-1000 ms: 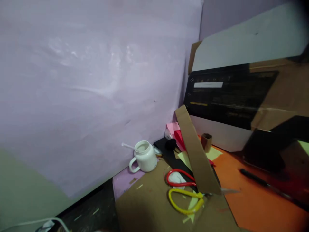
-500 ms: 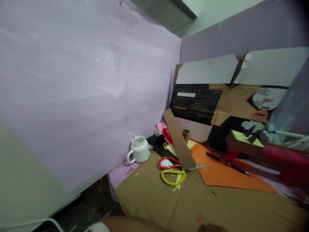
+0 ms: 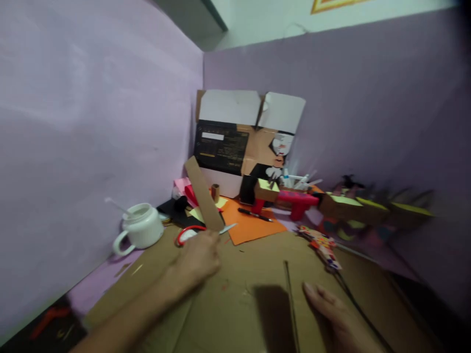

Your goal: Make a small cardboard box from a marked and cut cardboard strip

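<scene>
My left hand (image 3: 198, 257) is closed over the handles of a pair of scissors (image 3: 188, 230) on the cardboard-covered table. It hides the yellow loop, while the red loop and part of the blade (image 3: 228, 228) show beside it. A brown cardboard strip (image 3: 204, 193) leans just behind the hand. At the lower right, my right hand (image 3: 333, 314) grips a piece of brown cardboard (image 3: 303, 321), thumb on its face. The piece's dark edge stands out over a shadow on the table. The fingers under it are hidden.
A white mug (image 3: 144, 230) with a stick in it stands at left. Orange paper (image 3: 253, 228) bears a black pen (image 3: 255, 214). An unfolded box (image 3: 224, 147) leans at the back. Small cardboard boxes (image 3: 342, 208) and a patterned object (image 3: 324, 247) with a dark cord lie right.
My view has swung right and taken in more of the table. My left hand has come onto the scissors, and my right hand with the cardboard piece has entered the view.
</scene>
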Demonstrator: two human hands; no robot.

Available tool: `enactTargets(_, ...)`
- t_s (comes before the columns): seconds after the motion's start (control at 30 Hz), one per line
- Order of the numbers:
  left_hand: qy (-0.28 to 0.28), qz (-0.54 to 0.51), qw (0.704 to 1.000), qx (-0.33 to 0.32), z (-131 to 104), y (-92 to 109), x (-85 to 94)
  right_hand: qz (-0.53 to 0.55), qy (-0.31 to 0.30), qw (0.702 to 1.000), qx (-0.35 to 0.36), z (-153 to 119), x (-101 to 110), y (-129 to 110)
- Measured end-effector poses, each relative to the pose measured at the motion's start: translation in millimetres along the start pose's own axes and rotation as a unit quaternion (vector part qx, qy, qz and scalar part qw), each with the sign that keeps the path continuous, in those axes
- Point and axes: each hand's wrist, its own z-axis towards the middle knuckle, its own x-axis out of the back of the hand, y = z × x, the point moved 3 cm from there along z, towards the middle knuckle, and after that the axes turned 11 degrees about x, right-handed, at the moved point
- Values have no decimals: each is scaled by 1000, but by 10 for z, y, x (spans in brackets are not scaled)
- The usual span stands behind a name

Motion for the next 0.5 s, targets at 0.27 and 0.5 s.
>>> enactTargets(0.27, -40, 102, 994, -13, 289, -478, -89, 72, -74, 994, 26, -149, -518, -303)
enactTargets(0.5, -34, 37, 999, -20, 496, -643, 150, 100, -97, 987, 86, -111, -477, -319)
